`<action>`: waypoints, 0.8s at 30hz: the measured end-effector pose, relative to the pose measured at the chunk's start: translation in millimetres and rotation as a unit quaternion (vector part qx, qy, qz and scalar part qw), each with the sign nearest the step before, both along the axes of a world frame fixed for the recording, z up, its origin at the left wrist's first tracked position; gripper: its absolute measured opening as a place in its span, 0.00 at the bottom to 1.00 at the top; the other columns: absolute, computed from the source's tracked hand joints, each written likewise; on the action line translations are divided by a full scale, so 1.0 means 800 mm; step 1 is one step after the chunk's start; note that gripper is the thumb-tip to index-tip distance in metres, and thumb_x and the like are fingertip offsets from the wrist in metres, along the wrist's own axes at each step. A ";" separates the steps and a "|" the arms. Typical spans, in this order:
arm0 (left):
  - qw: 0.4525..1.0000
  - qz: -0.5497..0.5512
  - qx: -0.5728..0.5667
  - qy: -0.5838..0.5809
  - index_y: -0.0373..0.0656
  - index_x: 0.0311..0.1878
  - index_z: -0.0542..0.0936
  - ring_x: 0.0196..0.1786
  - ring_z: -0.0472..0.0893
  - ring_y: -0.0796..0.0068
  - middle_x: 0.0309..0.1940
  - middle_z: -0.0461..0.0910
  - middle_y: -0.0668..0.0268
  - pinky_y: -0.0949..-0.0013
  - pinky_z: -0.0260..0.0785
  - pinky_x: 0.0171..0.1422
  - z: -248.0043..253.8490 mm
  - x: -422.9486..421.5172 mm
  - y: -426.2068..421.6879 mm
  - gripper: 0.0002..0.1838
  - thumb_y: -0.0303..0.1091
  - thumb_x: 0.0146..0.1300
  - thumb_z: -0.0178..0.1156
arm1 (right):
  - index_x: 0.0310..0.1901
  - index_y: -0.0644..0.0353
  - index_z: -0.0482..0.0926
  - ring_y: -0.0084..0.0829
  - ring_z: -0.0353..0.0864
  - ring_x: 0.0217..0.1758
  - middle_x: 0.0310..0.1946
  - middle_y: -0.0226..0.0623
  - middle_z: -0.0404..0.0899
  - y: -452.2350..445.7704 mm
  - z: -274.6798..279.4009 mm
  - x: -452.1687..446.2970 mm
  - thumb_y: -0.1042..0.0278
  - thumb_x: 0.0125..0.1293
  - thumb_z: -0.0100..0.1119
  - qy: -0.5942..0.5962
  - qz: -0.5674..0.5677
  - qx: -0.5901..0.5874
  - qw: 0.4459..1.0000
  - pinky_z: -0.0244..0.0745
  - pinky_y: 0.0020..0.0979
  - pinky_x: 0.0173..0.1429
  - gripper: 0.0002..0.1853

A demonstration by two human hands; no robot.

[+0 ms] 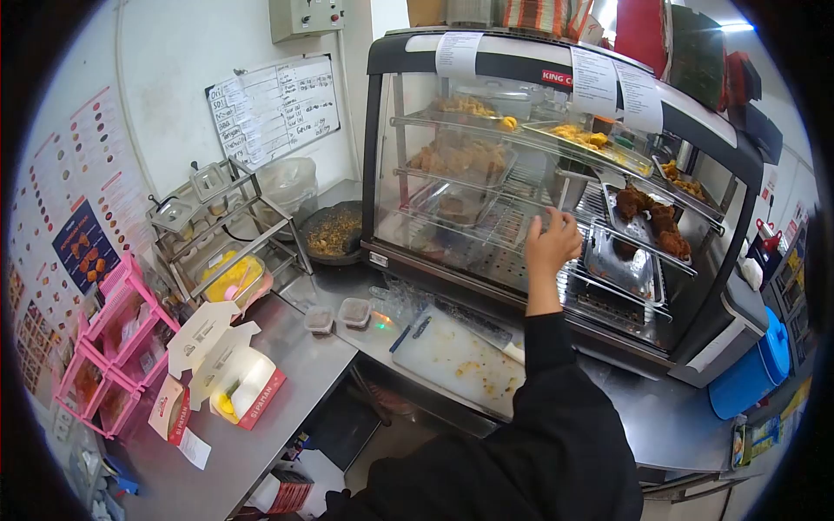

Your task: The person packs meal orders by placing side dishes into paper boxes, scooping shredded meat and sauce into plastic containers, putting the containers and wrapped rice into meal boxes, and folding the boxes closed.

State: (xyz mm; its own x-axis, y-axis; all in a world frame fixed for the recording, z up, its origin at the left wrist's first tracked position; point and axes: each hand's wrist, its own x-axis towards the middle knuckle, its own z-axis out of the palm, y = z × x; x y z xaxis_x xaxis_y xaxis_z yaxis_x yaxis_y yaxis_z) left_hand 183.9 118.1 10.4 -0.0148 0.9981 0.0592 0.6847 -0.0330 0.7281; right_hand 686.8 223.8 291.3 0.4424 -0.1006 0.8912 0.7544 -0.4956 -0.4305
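My right hand (553, 241) is raised at the front of the glass display warmer (452, 253), beside the glass panel, with its fingers bent; whether it grips the panel's edge is unclear. Behind the glass are trays of yellow fried pieces (580, 136) and, to the right, a tray with browned fried chicken (665, 227). Below my forearm lies a white cutting board (452, 356) with crumbs, and a knife with a pale handle (514, 352) rests on its edge. My left hand is out of view.
Two small sauce cups (354, 313) stand on the metal counter (304, 382). Further left are an open red and white food box (248, 386), pink baskets (113, 365) and a metal rack (261, 208). A dark pan (333, 233) sits by the warmer; a blue bin (751, 369) stands right.
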 end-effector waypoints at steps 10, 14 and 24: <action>1.000 0.013 -0.010 0.008 0.39 0.43 0.75 0.37 0.74 0.53 0.35 0.75 0.54 0.61 0.66 0.45 -0.001 0.011 -0.014 0.17 0.32 0.48 0.60 | 0.31 0.44 0.77 0.31 0.69 0.46 0.37 0.25 0.73 -0.073 0.009 0.072 0.68 0.49 0.56 0.051 -0.050 -0.181 0.981 0.55 0.46 0.44 0.06; 1.000 0.017 -0.016 0.011 0.39 0.43 0.75 0.37 0.74 0.53 0.35 0.75 0.54 0.61 0.66 0.45 -0.006 0.007 -0.025 0.17 0.32 0.48 0.59 | 0.31 0.48 0.77 0.35 0.72 0.43 0.37 0.30 0.75 -0.168 0.007 0.129 0.69 0.50 0.53 0.103 -0.132 -0.157 0.973 0.58 0.49 0.42 0.07; 0.999 0.006 -0.047 0.005 0.39 0.43 0.75 0.36 0.74 0.53 0.35 0.75 0.53 0.61 0.66 0.45 -0.024 0.002 -0.055 0.16 0.32 0.48 0.59 | 0.33 0.41 0.81 0.40 0.68 0.46 0.42 0.35 0.70 -0.343 0.017 0.207 0.65 0.53 0.56 0.133 -0.300 -0.130 0.936 0.63 0.39 0.48 0.07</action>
